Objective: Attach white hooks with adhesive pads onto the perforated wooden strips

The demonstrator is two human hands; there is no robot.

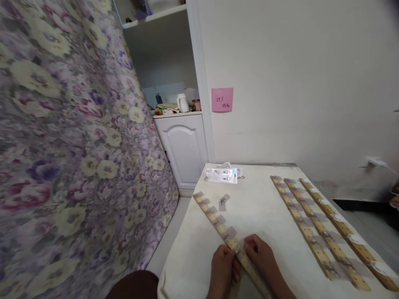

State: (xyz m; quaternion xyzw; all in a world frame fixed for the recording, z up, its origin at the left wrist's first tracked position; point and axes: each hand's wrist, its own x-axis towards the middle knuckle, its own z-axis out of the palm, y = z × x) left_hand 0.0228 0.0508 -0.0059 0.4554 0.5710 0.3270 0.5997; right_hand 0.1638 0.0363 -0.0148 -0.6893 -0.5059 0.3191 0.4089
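Note:
A long pale wooden strip [220, 227] with holes runs diagonally across the table, with small metal pieces and clear plastic cards set along its far part. My left hand [222, 265] is closed at the strip's left edge, its fingertips by a small shiny piece on the wood. Across the strip, my right hand [260, 251] has thumb and forefinger pinched together close to the wood. What either hand pinches is too small to make out. Beyond the hands lie loose clear cards with a metal piece [222, 202].
Three more wooden strips with fittings lie on the right, including a darker strip [338, 224] with white pieces. Clear packaging [220, 175] rests at the back of the white-covered table [255, 191]. A floral curtain [93, 166] hangs left; a pink note [222, 99] is on the wall.

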